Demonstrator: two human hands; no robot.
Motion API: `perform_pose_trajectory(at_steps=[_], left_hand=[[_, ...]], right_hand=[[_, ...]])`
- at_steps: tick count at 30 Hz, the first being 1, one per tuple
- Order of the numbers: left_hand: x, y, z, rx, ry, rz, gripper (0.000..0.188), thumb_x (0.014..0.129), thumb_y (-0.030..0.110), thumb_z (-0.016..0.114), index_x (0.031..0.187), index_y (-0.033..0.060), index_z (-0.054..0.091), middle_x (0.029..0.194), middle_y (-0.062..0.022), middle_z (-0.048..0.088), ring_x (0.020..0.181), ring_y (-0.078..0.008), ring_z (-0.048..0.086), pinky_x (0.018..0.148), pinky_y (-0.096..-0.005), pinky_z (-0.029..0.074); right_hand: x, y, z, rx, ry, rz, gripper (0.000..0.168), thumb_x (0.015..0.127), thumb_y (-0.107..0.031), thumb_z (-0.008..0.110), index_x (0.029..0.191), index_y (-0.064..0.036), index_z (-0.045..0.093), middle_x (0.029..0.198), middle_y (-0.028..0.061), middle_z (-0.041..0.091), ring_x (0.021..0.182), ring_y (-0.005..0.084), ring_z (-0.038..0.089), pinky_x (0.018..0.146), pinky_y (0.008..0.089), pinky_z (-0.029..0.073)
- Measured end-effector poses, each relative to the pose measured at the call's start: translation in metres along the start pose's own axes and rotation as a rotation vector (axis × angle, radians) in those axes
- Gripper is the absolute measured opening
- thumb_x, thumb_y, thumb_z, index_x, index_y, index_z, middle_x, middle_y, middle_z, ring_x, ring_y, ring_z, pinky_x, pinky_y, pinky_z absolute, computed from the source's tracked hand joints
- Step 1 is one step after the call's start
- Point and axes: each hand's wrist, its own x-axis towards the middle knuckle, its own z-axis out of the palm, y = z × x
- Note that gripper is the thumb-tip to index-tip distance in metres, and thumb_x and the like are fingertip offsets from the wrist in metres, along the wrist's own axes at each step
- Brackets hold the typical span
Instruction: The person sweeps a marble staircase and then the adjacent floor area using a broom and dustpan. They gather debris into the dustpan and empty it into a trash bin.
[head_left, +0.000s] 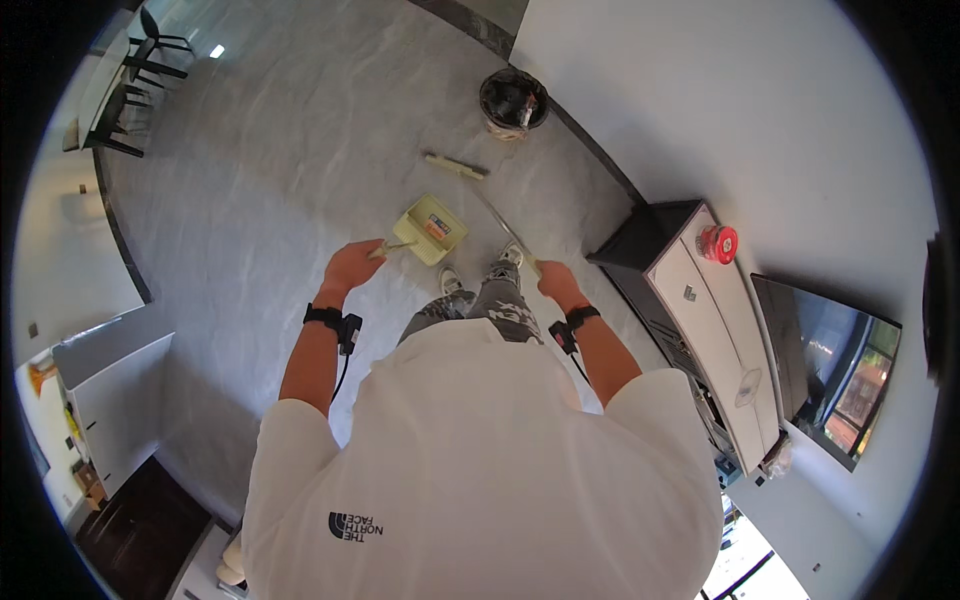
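Note:
My left hand grips the end of the pale yellow handle of a dustpan. The pan is low over the floor ahead of my feet, its tray facing up with a printed sticker inside; whether it touches the floor I cannot tell. In my right hand is the upper end of a broom's metal stick. The broom head, pale yellow with dark bristles, lies beyond the dustpan and apart from it. Both wrists wear black straps with small cabled devices.
A black-lined bin stands ahead near the white wall. To the right is a low cabinet bearing a red-lidded jar, with a television behind it. Black chairs and a table stand far left, above a white cabinet.

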Motion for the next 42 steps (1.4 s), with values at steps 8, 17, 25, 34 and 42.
perform_pose_trajectory(at_steps=[8,17,25,34,42], left_hand=[[0.002,-0.022,0.007,0.002,0.021,0.032,0.037,0.079,0.033,0.056,0.114,0.0187,0.057,0.104,-0.0107,0.061,0.096,-0.0314,0.056,0.081,-0.0391,0.046],[-0.027,-0.047,0.007,-0.065,0.068,-0.054,0.041,0.079,0.033,0.057,0.118,0.0185,0.055,0.105,-0.0125,0.061,0.097,-0.0319,0.056,0.083,-0.0390,0.045],[-0.028,-0.055,0.019,-0.108,0.114,-0.031,0.042,0.078,0.032,0.058,0.116,0.0152,0.056,0.106,-0.0138,0.060,0.097,-0.0327,0.056,0.083,-0.0385,0.045],[-0.013,-0.036,0.014,-0.140,0.158,0.012,0.039,0.078,0.029,0.059,0.112,0.0109,0.058,0.106,-0.0151,0.060,0.097,-0.0321,0.056,0.083,-0.0368,0.046],[-0.017,-0.045,0.020,-0.211,0.129,0.006,0.041,0.077,0.028,0.059,0.112,0.0072,0.057,0.105,-0.0157,0.060,0.098,-0.0324,0.056,0.085,-0.0361,0.045]], right_hand=[[-0.061,-0.017,-0.086,0.901,-0.353,0.430,0.038,0.079,-0.005,0.057,0.117,-0.007,0.055,0.068,0.0060,0.054,0.049,0.0114,0.045,0.041,0.0275,0.035],[-0.020,-0.023,-0.069,0.080,0.078,-0.107,0.035,0.072,-0.012,0.060,0.107,-0.010,0.057,0.081,0.0156,0.061,0.071,0.0302,0.061,0.061,0.0400,0.047],[-0.051,0.014,-0.064,0.034,0.165,0.040,0.041,0.068,-0.012,0.058,0.109,-0.009,0.057,0.095,0.0190,0.060,0.091,0.0365,0.056,0.077,0.0421,0.045],[-0.131,0.015,-0.159,-0.239,0.137,0.214,0.046,0.070,-0.013,0.059,0.115,-0.012,0.055,0.098,0.0160,0.061,0.092,0.0339,0.057,0.081,0.0414,0.046],[-0.171,-0.010,-0.190,-0.200,0.206,0.258,0.046,0.069,-0.011,0.063,0.115,-0.013,0.055,0.097,0.0153,0.062,0.091,0.0331,0.058,0.078,0.0403,0.047]])
